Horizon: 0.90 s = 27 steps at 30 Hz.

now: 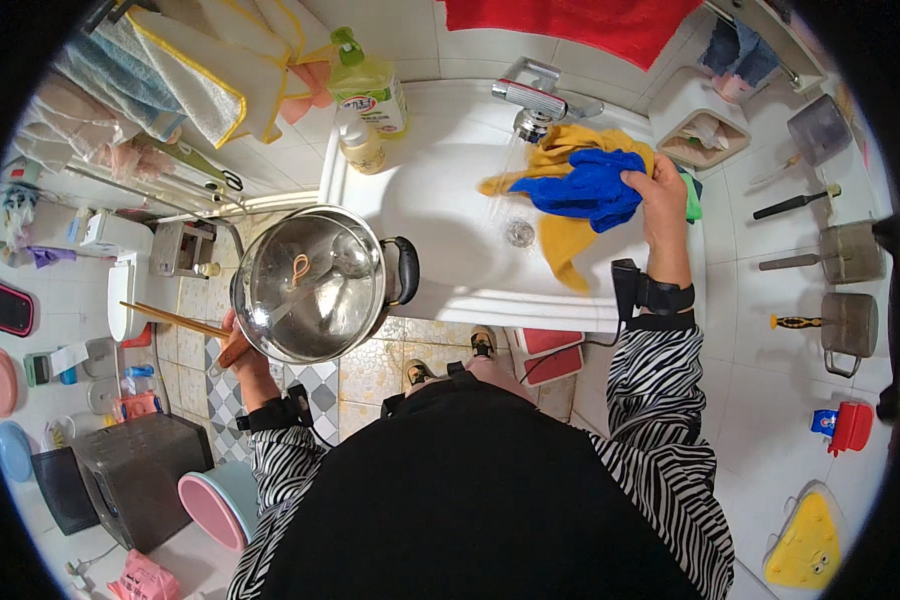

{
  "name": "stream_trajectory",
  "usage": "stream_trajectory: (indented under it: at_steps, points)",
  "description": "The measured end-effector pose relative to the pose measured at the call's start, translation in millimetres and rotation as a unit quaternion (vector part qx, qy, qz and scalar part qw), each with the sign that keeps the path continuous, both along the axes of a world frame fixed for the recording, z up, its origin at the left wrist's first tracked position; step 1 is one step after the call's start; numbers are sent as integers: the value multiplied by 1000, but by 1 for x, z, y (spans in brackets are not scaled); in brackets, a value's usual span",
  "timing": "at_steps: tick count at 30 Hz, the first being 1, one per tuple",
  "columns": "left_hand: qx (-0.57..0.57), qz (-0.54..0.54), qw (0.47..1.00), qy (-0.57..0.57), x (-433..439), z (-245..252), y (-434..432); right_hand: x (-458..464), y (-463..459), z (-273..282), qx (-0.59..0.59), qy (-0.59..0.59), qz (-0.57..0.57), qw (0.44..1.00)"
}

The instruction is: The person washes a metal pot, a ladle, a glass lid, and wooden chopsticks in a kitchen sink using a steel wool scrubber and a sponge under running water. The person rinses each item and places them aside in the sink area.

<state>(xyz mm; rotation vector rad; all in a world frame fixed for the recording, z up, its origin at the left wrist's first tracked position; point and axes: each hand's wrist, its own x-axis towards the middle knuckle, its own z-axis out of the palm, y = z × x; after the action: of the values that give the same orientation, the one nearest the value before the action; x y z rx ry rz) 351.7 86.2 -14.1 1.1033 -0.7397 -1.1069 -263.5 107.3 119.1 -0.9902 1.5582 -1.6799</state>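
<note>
My right hand (661, 196) grips a blue cloth (589, 187) and a yellow cloth (570, 240) bunched together over the white sink basin (435, 247). Water runs from the chrome faucet (532, 112) beside the cloths, left of them and above the drain (520, 233). At the left, my left hand (246, 371) holds a stainless steel pot (307, 330) by its near left side, along with wooden chopsticks (172, 319) and a brown-handled utensil (234, 351). A looped tan band (301, 268) shows within the pot's rim. The pot's black side handle (403, 271) points toward the basin.
A green-pump detergent bottle (371, 97) and a small jar (361, 148) stand on the basin's left corner. Towels (187, 82) hang at the upper left. Right of the basin are a wall-mounted box (701, 120) and several wall holders with brushes (795, 204). A toilet (127, 296) stands left.
</note>
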Motion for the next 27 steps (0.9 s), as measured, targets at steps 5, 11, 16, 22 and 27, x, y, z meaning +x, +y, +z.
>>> stream_trajectory:
  at_steps: [5, 11, 16, 22, 27]
  points:
    - [-9, 10, 999, 42, 3, 0, 0, 25, -17, -17, -98, 11, 27, 995]
    - [-8, -9, 1000, 23, 4, -1, 3, 36, -9, -114, 250, 361, 45, 897]
    - [-16, -22, 999, 37, 3, 0, 2, 13, -14, -131, 271, 345, 45, 898]
    - [-12, 2, 1000, 2, 0, 4, 4, 30, -23, -112, 236, -123, 82, 960]
    - [-5, 24, 1000, 2, -2, 2, 5, 50, -36, -112, 132, -409, 189, 883]
